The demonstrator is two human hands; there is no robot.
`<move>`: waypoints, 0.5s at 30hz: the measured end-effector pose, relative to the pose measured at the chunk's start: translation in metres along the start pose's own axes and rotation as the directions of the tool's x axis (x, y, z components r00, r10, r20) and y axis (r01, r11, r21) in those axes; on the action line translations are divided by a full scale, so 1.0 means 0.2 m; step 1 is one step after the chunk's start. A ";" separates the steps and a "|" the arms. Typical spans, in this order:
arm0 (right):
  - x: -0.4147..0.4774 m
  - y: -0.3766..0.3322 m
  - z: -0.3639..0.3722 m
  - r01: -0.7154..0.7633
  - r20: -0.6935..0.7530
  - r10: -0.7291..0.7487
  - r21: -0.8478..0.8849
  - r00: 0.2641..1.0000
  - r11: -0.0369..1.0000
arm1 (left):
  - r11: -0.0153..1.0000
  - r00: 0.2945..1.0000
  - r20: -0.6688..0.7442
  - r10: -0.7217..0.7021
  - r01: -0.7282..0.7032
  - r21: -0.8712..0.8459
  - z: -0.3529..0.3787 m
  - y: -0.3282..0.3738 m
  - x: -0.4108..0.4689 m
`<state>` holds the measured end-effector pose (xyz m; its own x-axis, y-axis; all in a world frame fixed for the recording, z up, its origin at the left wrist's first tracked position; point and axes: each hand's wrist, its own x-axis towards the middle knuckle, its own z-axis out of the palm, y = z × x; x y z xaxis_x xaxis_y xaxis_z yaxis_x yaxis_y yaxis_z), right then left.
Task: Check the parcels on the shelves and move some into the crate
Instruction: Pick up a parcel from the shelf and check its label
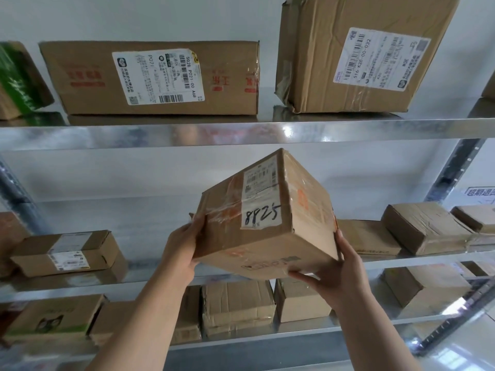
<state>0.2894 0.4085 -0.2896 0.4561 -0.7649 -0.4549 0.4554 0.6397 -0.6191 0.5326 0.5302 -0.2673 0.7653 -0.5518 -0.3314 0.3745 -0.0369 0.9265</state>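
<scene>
Checking step: parcel (pixel 267 236) marked 8825 is held tilted before the middle shelf (pixel 150 279), my left hand (pixel 182 250) wrapped round its left edge and my right hand (pixel 340 274) cradling its lower corner; next, probably read the label, then find the unseen crate.

A plain white wall (pixel 134 20) stands at the back. On the right side, a white sign (pixel 482 195) with dark writing is stuck on it. The words are too blurry to read. Down in the right corner, what may be a shiny floor (pixel 460 354) catches the light.
</scene>
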 end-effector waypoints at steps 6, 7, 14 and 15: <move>0.01 -0.04 0.04 0.068 -0.194 -0.134 -0.314 0.972 0.947 | 0.995 0.992 -0.097 0.080 -0.085 -0.044 -0.02 -0.05 0.01; 0.01 -0.04 0.05 0.087 -0.199 -0.179 -0.399 0.964 0.913 | 0.994 0.988 -0.117 0.100 -0.105 -0.043 -0.01 -0.05 0.01; -0.04 -0.09 0.18 0.195 -0.015 -0.267 -0.646 0.964 0.738 | 0.966 0.948 -0.193 0.254 -0.258 0.005 0.04 -0.09 0.04; -0.04 -0.10 0.20 0.191 0.004 -0.247 -0.649 0.969 0.737 | 0.964 0.947 -0.187 0.263 -0.264 0.020 0.05 -0.09 0.04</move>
<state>0.3067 0.4043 -0.2483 0.3321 -0.8991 -0.2851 -0.0734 0.2767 -0.9582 0.5264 0.5183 -0.2856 0.9206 -0.3765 -0.1032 0.1485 0.0931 0.9845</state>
